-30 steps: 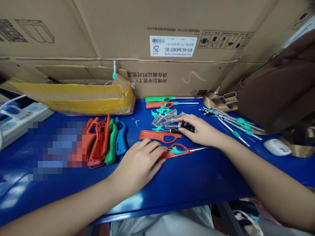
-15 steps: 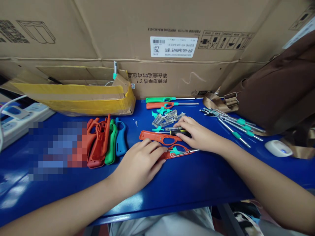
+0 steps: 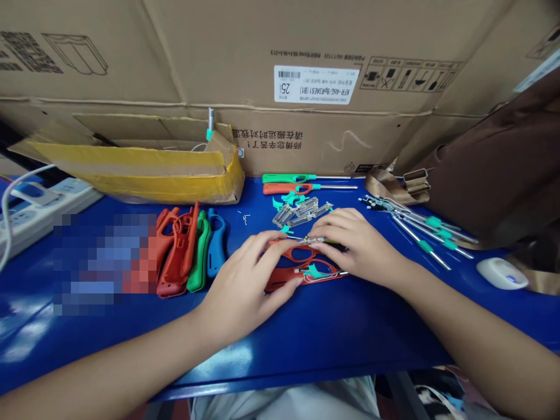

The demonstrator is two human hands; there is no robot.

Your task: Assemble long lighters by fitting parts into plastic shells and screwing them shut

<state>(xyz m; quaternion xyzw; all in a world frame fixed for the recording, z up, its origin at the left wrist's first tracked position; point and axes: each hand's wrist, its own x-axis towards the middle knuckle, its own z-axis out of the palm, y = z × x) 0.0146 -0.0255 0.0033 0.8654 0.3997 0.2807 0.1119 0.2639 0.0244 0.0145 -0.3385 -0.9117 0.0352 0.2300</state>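
Note:
My left hand (image 3: 247, 283) curls over the left end of an orange lighter shell (image 3: 301, 254) on the blue table (image 3: 332, 332), fingers above it and thumb below. A second orange shell with a teal trigger (image 3: 315, 272) lies right against it, nearer me. My right hand (image 3: 361, 245) rests on the right end of the shells, fingertips closed on a small screwdriver (image 3: 313, 239) whose handle is mostly hidden under the palm. Clear plastic parts and teal triggers (image 3: 301, 210) lie just behind my hands.
Orange, green and blue shells (image 3: 188, 254) lie stacked at the left. Behind are a green lighter (image 3: 297, 178), an orange lighter (image 3: 293, 188), a yellow-taped cardboard tray (image 3: 144, 172) and big cartons. Metal rods (image 3: 420, 227), a white mouse (image 3: 501, 273) and a brown bag (image 3: 494, 169) are right; a power strip (image 3: 35, 204) far left.
My right hand has drawn the screwdriver in toward the shells. My left hand has moved up onto the upper orange shell, and the two shells now lie together.

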